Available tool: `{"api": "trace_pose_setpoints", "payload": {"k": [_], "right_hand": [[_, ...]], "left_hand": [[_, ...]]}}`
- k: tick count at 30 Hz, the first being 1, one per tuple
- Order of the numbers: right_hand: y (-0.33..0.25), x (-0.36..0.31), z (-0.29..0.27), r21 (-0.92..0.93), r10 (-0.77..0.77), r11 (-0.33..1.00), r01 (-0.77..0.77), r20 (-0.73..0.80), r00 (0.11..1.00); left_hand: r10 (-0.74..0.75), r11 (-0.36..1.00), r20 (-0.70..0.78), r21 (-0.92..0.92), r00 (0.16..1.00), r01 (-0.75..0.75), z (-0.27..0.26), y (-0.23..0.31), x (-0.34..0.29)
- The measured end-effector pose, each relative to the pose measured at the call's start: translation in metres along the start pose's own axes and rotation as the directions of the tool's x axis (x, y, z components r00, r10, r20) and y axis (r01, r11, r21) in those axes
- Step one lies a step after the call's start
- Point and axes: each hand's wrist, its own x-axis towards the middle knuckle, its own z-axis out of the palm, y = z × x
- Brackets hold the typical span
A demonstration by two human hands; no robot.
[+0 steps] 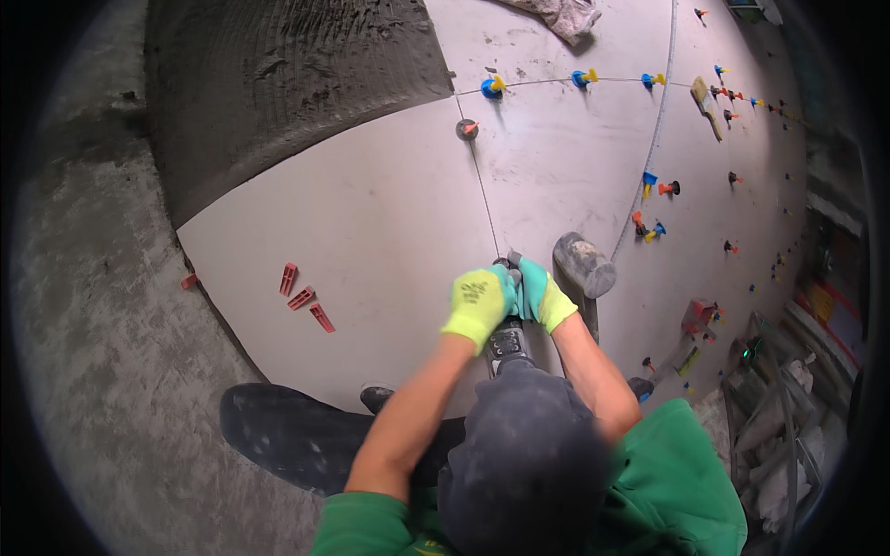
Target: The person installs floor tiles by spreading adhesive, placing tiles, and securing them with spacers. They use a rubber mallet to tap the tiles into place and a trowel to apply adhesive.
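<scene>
My left hand (478, 298), in a yellow-green work glove, is closed at the joint between two large pale floor tiles (371, 204). My right hand (545, 293), gloved alike, is closed right beside it, and the two hands touch. Small dark grey pieces (513, 260) show at the fingertips. Most of what the fingers hold is hidden. A shoe (507, 343) rests on the tile just below the hands. Close to the right of my right hand lies a mallet (584, 264) with a grey, dusty head. Farther up the same joint stands a round dark tile leveler (467, 130) with an orange top.
Ridged wet mortar (297, 83) lies at the upper left. Three red wedges (301, 297) rest on the left tile. Blue-and-yellow levelers (584, 79) line the far joint. A brush (706, 108) and a red box (697, 317) are at right. Bare concrete (93, 306) borders the left.
</scene>
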Motion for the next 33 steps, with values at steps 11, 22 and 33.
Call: {"api": "trace_pose_setpoints", "payload": {"k": [11, 22, 33], "right_hand": [[0.018, -0.142, -0.077, -0.655, -0.544, 0.744, 0.131, -0.481, 0.687], [0.104, -0.165, -0.106, -0.500, -0.581, 0.796, 0.341, -0.472, 0.663], [0.206, -0.094, -0.021, -0.920, -0.748, 0.323, 0.221, -0.105, 0.655]], "left_hand": [[-0.327, 0.929, 0.045, 0.201, 0.944, 0.312, -0.121, -0.102, 0.016], [-0.345, 0.938, 0.023, 0.049, 0.938, 0.344, -0.116, -0.094, 0.018], [-0.252, 0.941, -0.087, 0.211, 0.964, 0.265, -0.104, -0.121, 0.025]]}}
